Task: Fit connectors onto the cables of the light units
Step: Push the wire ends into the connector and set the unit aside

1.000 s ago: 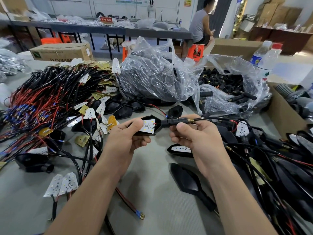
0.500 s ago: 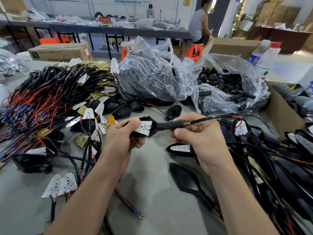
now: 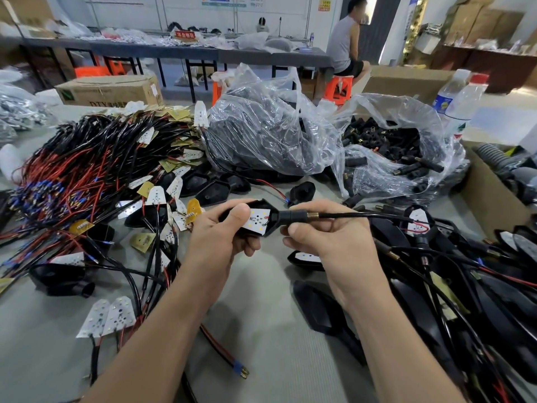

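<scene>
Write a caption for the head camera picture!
Left hand holds a light unit; right hand holds the connector on its cable.

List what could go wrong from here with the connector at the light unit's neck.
1. The cable runs from the connector into the tangled pile on the right. A pull by the right hand could snag it or drag other units along.
2. A thin red wire sits exposed on the light unit, right beside the connector. Twisting in the left hand might strain it.
</scene>
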A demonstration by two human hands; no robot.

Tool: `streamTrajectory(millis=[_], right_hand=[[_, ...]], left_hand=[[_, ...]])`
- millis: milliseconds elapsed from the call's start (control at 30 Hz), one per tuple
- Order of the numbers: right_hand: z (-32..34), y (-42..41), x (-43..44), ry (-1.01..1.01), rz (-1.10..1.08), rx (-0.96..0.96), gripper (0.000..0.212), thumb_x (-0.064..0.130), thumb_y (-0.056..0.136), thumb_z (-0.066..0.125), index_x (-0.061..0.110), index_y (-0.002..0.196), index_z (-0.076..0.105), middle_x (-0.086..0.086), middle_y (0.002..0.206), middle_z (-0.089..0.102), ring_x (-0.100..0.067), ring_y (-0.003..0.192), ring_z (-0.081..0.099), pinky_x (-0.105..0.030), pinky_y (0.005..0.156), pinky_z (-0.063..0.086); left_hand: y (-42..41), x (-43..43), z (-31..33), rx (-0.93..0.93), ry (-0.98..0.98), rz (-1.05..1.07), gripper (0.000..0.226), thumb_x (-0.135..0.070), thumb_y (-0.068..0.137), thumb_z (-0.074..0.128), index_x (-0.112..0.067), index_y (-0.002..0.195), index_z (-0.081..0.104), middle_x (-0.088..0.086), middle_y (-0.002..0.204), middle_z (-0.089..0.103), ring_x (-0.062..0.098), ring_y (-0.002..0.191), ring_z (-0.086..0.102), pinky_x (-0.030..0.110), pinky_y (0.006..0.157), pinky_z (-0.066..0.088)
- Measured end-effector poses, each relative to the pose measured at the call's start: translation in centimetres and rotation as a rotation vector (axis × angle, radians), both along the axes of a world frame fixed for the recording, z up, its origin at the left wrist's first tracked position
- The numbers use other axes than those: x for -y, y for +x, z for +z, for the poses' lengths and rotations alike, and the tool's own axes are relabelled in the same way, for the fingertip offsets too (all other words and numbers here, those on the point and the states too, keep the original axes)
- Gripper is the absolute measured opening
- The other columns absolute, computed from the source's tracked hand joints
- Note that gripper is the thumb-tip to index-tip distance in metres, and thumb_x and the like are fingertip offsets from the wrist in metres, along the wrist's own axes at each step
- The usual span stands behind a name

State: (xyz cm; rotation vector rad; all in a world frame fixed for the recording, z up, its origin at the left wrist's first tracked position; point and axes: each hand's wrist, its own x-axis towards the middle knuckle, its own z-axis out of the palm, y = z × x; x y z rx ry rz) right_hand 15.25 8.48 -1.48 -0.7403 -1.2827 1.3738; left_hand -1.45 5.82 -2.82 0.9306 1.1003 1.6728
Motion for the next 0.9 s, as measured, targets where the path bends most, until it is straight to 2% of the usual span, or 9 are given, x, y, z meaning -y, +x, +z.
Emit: streamTrajectory(millis=[133,267,367,500,600,700,767,833,900], right_hand=[[0.2,0.0,-0.1,0.015,-0.035,0.022,0.027,-0.014,0.082,0.069,0.012,0.084,0.077,-0.015,0.074,0.073,-0.025,0.073,0.07,-0.035,0.074,0.062],[0.6,0.8,-0.5,0.016,-0.072,-0.01,0.031,-0.016,0.084,0.066,0.014,0.085,0.076,-0.013,0.071,0.072,-0.023,0.07,0.069,-0.031,0.071,0.059],[0.6,0.5,-0.3,0.018,-0.056,-0.025,0.034,-0.018,0.086,0.063,0.014,0.084,0.075,-0.007,0.067,0.07,-0.023,0.071,0.069,-0.033,0.071,0.06],[1.2,0.1,-0.3,0.062,-0.053,0.01,0.048,-0.02,0.086,0.056,0.022,0.082,0.079,-0.01,0.07,0.065,-0.022,0.075,0.066,-0.032,0.075,0.06],[2.3,0.6,-0.1,0.077,0.0,0.047,0.041,-0.021,0.082,0.055,0.013,0.093,0.074,-0.009,0.073,0.064,-0.019,0.077,0.067,-0.036,0.079,0.062],[3.7,1.7,0.8,0.026,-0.032,0.151,0.024,-0.01,0.08,0.063,0.009,0.091,0.074,-0.013,0.069,0.058,-0.022,0.072,0.063,-0.036,0.076,0.063],[5.0,3.6,1.4,0.0,-0.143,0.306,0.009,0.009,0.085,0.07,0.013,0.086,0.078,-0.011,0.073,0.071,-0.024,0.068,0.068,-0.032,0.067,0.059],[6.8,6.1,2.3,0.026,-0.307,0.511,0.019,0.04,0.082,0.071,0.024,0.081,0.079,-0.006,0.072,0.076,-0.021,0.06,0.07,-0.033,0.06,0.053],[8.8,8.9,3.6,0.073,-0.523,0.541,0.035,0.059,0.081,0.063,0.027,0.077,0.078,-0.004,0.064,0.073,-0.018,0.05,0.064,-0.031,0.051,0.046]], left_hand=[[0.5,0.0,0.1,0.059,-0.02,-0.056,0.02,-0.017,0.098,0.055,-0.003,0.093,0.069,0.007,0.064,0.064,0.017,0.049,0.057,0.023,0.045,0.046],[0.0,0.3,0.4,0.275,-0.09,-0.289,0.03,-0.021,0.084,0.058,0.002,0.098,0.072,0.016,0.078,0.071,0.022,0.063,0.067,0.027,0.058,0.057],[-0.6,0.3,0.1,0.223,-0.086,-0.299,0.024,-0.011,0.081,0.061,-0.005,0.092,0.081,0.019,0.087,0.074,0.023,0.069,0.073,0.027,0.065,0.061],[-0.5,0.2,-0.1,0.173,-0.026,-0.334,0.037,0.0,0.08,0.065,-0.019,0.109,0.081,0.013,0.106,0.076,0.023,0.082,0.075,0.024,0.074,0.06],[-0.3,0.4,0.1,0.05,-0.001,-0.352,0.05,0.01,0.073,0.066,-0.021,0.11,0.08,0.01,0.116,0.075,0.026,0.097,0.074,0.023,0.08,0.059],[0.7,0.4,1.0,0.012,-0.06,-0.272,0.041,0.009,0.08,0.068,-0.015,0.111,0.076,0.012,0.105,0.078,0.025,0.091,0.076,0.024,0.075,0.059],[1.9,0.2,2.1,0.076,-0.096,-0.248,0.03,0.01,0.092,0.061,-0.014,0.107,0.072,0.011,0.092,0.078,0.023,0.079,0.076,0.025,0.069,0.06],[3.2,-0.2,3.6,0.125,-0.091,-0.313,0.029,0.005,0.097,0.056,-0.016,0.095,0.076,0.011,0.085,0.076,0.022,0.071,0.073,0.026,0.066,0.06],[5.0,-0.6,5.1,0.128,-0.078,-0.408,0.022,-0.001,0.099,0.055,-0.012,0.094,0.073,0.012,0.082,0.073,0.02,0.066,0.068,0.026,0.062,0.058]])
